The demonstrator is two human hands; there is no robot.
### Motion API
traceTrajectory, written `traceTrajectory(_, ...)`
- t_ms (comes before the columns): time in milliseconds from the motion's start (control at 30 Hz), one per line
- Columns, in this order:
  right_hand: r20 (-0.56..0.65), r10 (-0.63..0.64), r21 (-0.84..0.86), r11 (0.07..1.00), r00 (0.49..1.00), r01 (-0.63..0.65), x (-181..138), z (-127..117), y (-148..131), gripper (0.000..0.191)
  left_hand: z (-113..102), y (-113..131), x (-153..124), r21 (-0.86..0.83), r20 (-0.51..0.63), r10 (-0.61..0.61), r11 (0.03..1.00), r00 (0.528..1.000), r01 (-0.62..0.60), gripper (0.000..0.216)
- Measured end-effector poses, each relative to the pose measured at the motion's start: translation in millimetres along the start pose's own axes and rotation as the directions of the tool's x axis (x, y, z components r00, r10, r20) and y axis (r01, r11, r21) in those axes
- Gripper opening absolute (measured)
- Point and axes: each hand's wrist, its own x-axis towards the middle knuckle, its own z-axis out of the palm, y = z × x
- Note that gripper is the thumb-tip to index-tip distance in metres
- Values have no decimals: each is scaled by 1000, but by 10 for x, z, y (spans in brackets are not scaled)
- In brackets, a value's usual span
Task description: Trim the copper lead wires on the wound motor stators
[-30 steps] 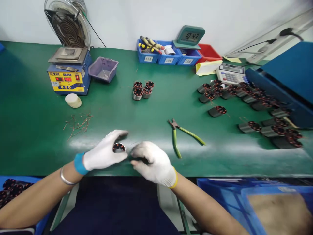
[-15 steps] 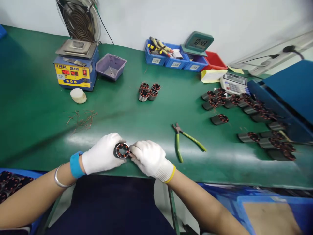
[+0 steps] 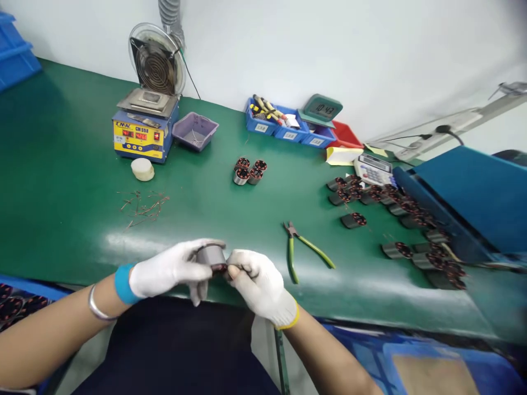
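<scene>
My gloved left hand (image 3: 175,270) holds a motor stator (image 3: 211,254), a grey metal cylinder with copper windings. The stator lies tilted, its plain grey side upward and its wound end facing down and to the right. Close against that end, my gloved right hand (image 3: 259,282) has thumb and forefinger pinched together; whatever is between them is too small to make out. Right of my hands lie green-handled cutting pliers (image 3: 291,247), jaws pointing away from me. A small group of stators (image 3: 249,171) stands upright farther back, and copper wire scraps (image 3: 144,208) are scattered at left.
A blue-and-yellow solder pot (image 3: 142,134) stands at back left, beside a purple tray (image 3: 195,131) and a round whitish block (image 3: 143,169). Tool bins (image 3: 288,133), a clock (image 3: 322,107) and a calculator (image 3: 374,169) line the wall. Several stators (image 3: 397,250) lie at right by a blue bin (image 3: 486,203).
The stator has turned in my left hand: its wound ring faced up, and now its grey side does. My right fingers stay at its edge. The camera view has shifted.
</scene>
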Motion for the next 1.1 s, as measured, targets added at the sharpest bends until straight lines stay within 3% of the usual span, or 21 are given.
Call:
traceTrajectory(67, 38, 109, 171, 979, 993, -114, -24, 12, 18, 27, 44, 67, -56, 388, -111, 218, 908, 970, -160, 35)
traceTrajectory(133, 67, 128, 253, 957, 989, -141, -53, 6, 12, 27, 59, 102, -107, 658, -14, 350, 709, 936, -255, 22)
traceTrajectory(200, 74, 67, 221, 972, 995, -82, -75, -23, -34, 25, 31, 89, -127, 696, 14, 434, 643, 901, -320, 35)
traceTrajectory(233, 64, 13, 162, 987, 998, -23, -81, -42, -67, 24, 4, 71, -118, 640, -53, 459, 697, 887, -323, 48)
traceTrajectory(300, 38, -105, -7, 994, 994, 105, -85, -75, -135, 22, -58, 33, -64, 367, -216, 344, 896, 914, -250, 66)
traceTrajectory(367, 18, -189, -141, 972, 982, 190, -84, -91, -176, 22, -107, 25, 8, 44, -98, 21, 999, 995, -17, 60)
traceTrajectory(400, 14, -196, -168, 966, 981, 195, -86, -92, -181, 22, -117, 35, 34, -13, 29, -102, 995, 994, 102, 55)
traceTrajectory(467, 13, -131, -192, 973, 991, 131, -96, -82, -161, 22, -97, 63, 35, 109, 73, -166, 981, 983, 157, 46)
traceTrajectory(533, -1, 24, -127, 992, 1000, -24, -113, -66, -112, 23, -35, 66, -35, 411, -129, 37, 911, 991, 19, 34)
traceTrajectory(633, -2, 233, 135, 964, 973, -230, -131, -52, -42, 26, 66, -38, -151, 701, -178, 456, 681, 872, -213, 28)
traceTrajectory(700, -18, 210, 196, 959, 977, -203, -127, -64, -42, 28, 102, -143, -132, 621, -277, 602, 707, 749, -338, 42)
traceTrajectory(733, -41, 157, 162, 976, 987, -148, -120, -76, -59, 28, 107, -184, -85, 498, -416, 588, 786, 694, -367, 53)
traceTrajectory(767, -59, 86, 105, 991, 994, -80, -111, -91, -85, 27, 103, -206, -21, 310, -490, 483, 875, 726, -373, 61)
traceTrajectory(800, -71, 19, 45, 999, 997, -16, -100, -106, -113, 27, 93, -207, 49, 68, -415, 303, 951, 858, -303, 67)
traceTrajectory(833, -68, -26, -1, 1000, 997, 26, -89, -120, -138, 27, 81, -187, 111, -130, -201, 127, 979, 971, -155, 75)
traceTrajectory(867, -58, -44, -22, 999, 997, 43, -80, -129, -156, 27, 72, -148, 154, -246, 31, -10, 969, 999, 18, 80)
traceTrajectory(900, -45, -27, -18, 999, 999, 27, -74, -134, -162, 26, 69, -97, 171, -285, 195, -94, 947, 976, 148, 80)
traceTrajectory(933, -30, 20, 15, 1000, 999, -19, -72, -132, -157, 26, 75, -41, 159, -276, 239, -126, 942, 963, 192, 74)
traceTrajectory(967, -10, 90, 86, 992, 996, -89, -74, -126, -143, 25, 90, 11, 122, -234, 161, -113, 961, 981, 149, 62)
traceTrajectory(1033, 58, 227, 284, 930, 972, -234, -83, -104, -106, 24, 136, 78, 1, 33, -135, 115, 993, 984, -111, 38)
traceTrajectory(1100, 110, 290, 410, 858, 951, -309, -90, -91, -94, 26, 175, 67, -112, 442, -189, 553, 786, 812, -433, 32)
